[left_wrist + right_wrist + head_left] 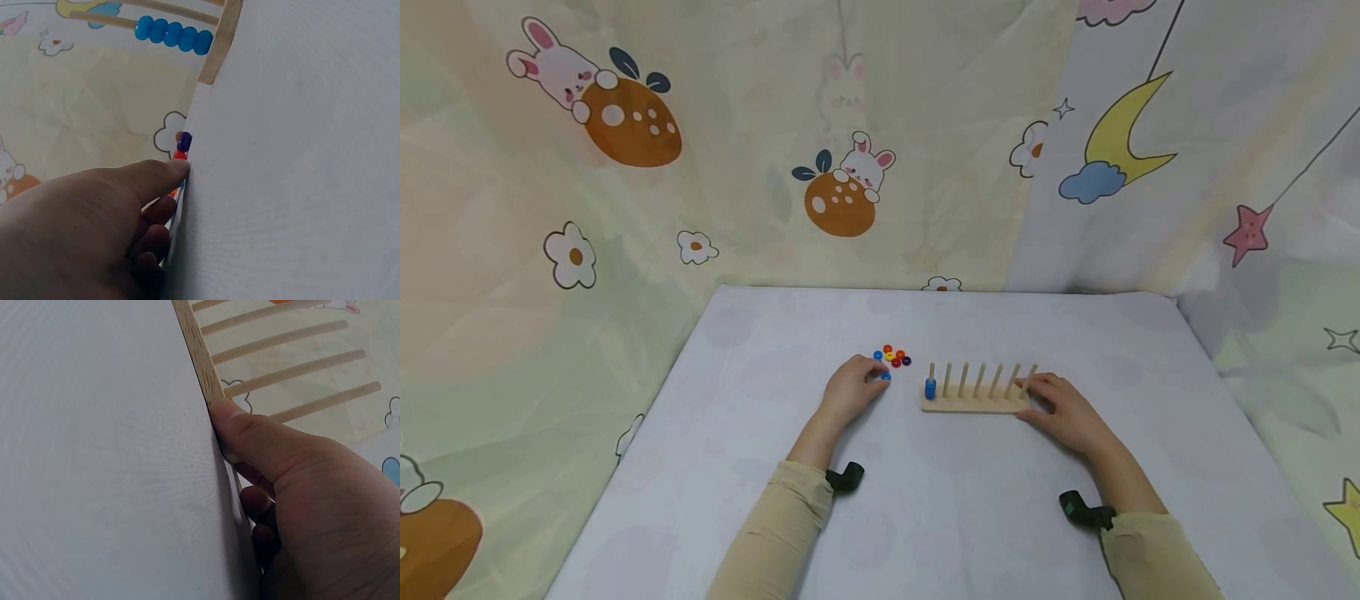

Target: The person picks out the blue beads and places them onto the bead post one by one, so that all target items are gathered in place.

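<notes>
Wooden peg board (976, 406), centre of the action, sitting flat on the white table (955, 508), and here's how it stands! At its nine o'clock end, a stack of blue beads (930, 389) rides the first peg, five of them countable in the left wrist view; the other six pegs are bare.

Over at the board's three o'clock end, the right hand (1065, 408) has a grip on the base, thumb at the near edge, fingers partly hidden behind: a steadying hold, by the look of it.

And the left hand (850, 390), at nine o'clock from the board, brings thumb and forefinger close about a single blue bead (886, 377), a pinch with barely any gap. How firm? Cannot tell. Just beyond it, at two o'clock from that hand, lies a loose cluster of mixed beads (896, 362), with red, orange, yellow, purple and another blue among them.

So the step in hand looks like the pick-up. The next move calls for a clean lift, then a carry towards three o'clock, hole lined up over a peg tip; the blue peg seems the likeliest match, with the board held still.
</notes>
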{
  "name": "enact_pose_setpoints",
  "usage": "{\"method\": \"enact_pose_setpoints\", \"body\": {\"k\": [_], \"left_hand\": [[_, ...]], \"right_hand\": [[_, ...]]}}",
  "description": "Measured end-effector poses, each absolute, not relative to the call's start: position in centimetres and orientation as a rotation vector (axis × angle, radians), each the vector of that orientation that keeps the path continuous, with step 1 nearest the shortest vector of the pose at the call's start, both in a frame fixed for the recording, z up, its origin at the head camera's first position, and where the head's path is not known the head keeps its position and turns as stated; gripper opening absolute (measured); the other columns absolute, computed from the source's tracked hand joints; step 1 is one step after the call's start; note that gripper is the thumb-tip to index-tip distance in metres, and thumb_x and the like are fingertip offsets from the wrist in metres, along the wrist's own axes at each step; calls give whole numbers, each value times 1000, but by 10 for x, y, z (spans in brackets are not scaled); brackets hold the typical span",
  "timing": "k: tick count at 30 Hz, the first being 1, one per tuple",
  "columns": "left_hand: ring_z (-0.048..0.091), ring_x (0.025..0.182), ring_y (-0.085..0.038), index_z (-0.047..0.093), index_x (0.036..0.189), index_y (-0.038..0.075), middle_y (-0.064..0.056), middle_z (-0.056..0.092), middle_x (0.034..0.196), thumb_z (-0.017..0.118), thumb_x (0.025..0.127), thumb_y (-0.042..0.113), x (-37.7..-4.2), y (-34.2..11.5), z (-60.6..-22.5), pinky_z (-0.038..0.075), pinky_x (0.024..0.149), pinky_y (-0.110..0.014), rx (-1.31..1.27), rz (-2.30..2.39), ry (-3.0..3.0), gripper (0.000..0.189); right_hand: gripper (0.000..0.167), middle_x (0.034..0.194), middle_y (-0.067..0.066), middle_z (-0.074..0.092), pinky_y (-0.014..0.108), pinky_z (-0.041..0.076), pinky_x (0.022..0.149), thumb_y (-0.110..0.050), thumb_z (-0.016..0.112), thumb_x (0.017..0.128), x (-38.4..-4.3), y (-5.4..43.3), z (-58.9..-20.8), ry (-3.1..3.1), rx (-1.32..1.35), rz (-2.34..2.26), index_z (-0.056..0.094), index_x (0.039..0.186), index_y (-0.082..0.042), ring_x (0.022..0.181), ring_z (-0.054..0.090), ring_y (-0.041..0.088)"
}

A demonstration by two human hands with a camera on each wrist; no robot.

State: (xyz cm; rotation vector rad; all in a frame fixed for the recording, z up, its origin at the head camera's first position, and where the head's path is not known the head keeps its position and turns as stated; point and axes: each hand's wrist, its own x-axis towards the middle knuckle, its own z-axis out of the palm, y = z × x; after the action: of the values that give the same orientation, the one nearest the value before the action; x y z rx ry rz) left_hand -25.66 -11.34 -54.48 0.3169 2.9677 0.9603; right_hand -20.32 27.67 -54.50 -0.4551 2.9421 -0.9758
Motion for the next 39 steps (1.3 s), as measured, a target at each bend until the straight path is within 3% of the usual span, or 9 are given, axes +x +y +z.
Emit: {"method": "enact_pose_setpoints", "body": {"k": [11,18,24,39], "left_hand": [[59,94,-15,71,114,22,3,66,109,70,92,33,-255,-112,-538,51,86,-36,270,1057,2891,24],[57,90,-12,70,113,25,8,67,105,69,93,35,-254,-108,-527,51,73,-27,308,1124,2826,23],[57,84,-13,70,113,22,6,67,101,69,93,32,-252,-104,-505,48,64,-28,417,1206,2801,22],[60,94,-12,70,120,26,10,67,112,69,93,34,-240,-87,-465,53,76,-30,654,1422,2688,28]], "right_hand": [[57,137,14,53,63,31,108,-45,71,89,-201,276,-545,2936,-441,-988,59,136,-15,135,40,41],[56,136,13,53,62,32,108,-43,71,89,-200,275,-543,2944,-452,-982,59,136,-14,134,40,41],[56,136,13,53,62,32,107,-42,72,89,-201,275,-543,2950,-455,-986,59,136,-15,133,41,40],[57,136,13,53,61,32,108,-44,70,90,-202,277,-543,2946,-464,-979,58,137,-14,133,41,40]]}}
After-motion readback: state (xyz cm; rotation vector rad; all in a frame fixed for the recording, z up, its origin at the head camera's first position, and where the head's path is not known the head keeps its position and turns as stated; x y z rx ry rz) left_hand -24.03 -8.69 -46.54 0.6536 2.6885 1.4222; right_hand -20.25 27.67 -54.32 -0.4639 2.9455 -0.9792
